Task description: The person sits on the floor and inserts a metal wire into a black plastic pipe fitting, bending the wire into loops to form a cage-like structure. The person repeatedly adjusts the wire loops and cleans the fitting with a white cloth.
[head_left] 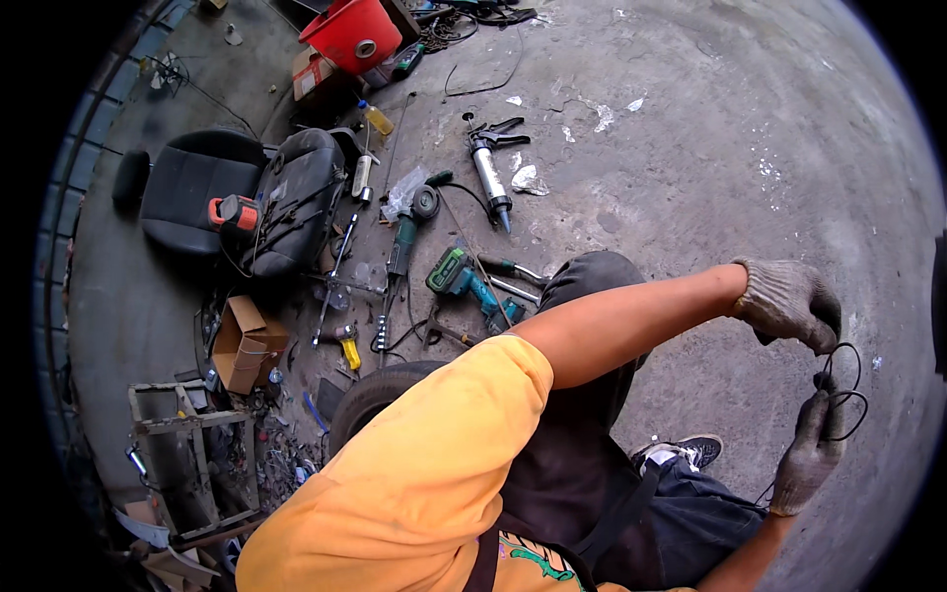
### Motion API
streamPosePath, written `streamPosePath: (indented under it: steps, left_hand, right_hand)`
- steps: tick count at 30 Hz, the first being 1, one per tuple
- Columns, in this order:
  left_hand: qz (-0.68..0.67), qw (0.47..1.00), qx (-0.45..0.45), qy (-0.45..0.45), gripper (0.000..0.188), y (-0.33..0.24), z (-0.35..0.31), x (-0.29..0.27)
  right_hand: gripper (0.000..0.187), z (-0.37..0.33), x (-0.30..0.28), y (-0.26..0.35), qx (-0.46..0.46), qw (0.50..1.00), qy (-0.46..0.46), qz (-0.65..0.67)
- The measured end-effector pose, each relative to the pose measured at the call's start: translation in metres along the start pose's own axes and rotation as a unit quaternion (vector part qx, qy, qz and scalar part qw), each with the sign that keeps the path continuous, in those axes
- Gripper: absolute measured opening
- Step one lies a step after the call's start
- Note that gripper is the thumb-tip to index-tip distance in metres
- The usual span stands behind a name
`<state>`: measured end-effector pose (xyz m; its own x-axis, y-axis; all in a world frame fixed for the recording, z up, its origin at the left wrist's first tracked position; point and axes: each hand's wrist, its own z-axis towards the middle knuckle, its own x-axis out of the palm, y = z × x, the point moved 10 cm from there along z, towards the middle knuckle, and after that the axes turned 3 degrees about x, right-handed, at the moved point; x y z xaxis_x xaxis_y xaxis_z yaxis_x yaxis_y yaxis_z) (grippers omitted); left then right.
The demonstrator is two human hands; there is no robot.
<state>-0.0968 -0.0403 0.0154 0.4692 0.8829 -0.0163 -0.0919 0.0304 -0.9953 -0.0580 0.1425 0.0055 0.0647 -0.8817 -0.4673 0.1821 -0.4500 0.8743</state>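
Note:
Both my hands wear grey knit work gloves and are out at the far right, over the concrete floor. My left hand (794, 304) is closed, its fingertips pinching the upper part of a thin black cable (864, 412). Just below it, my right hand (811, 456) also closes on this cable, fingers pressed together and pointing up. Small loops of the cable bulge out to the right of the fingers. A thin dark strand shows near my right wrist. The cable's ends are hard to make out.
Left of my knee lie a cordless impact wrench (473, 284), an angle grinder (404, 237) and a caulking gun (488, 173). Farther left are a black car seat (197, 183), a cardboard box (242, 345) and a metal frame (192, 424). A red bucket (350, 35) stands at the back.

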Motion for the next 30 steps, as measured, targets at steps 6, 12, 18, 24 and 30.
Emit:
streamPosePath:
  steps: [6, 12, 18, 24, 30]
  left_hand:
    - [-0.07, 0.994, -0.081, 0.034, 0.027, 0.014, -0.002, 0.005]
    - [0.009, 0.997, -0.073, 0.035, 0.03, 0.015, -0.002, 0.004]
    - [0.051, 0.997, -0.022, -0.056, 0.043, -0.002, 0.002, -0.004]
    - [0.123, 0.971, 0.153, -0.133, 0.047, -0.037, 0.008, -0.006]
    - [-0.055, 0.987, 0.07, -0.133, 0.054, -0.011, 0.015, -0.003]
  right_hand:
    - [0.028, -0.012, 0.009, 0.057, -0.267, 0.935, -0.011, -0.234]
    - [0.027, -0.001, 0.008, 0.029, -0.148, 0.967, 0.028, -0.204]
    - [0.023, 0.021, 0.003, -0.007, 0.147, 0.974, 0.166, 0.039]
    - [0.027, 0.018, 0.013, -0.021, 0.184, 0.918, 0.229, 0.268]
    - [0.03, 0.017, 0.015, -0.028, 0.168, 0.925, 0.174, 0.292]
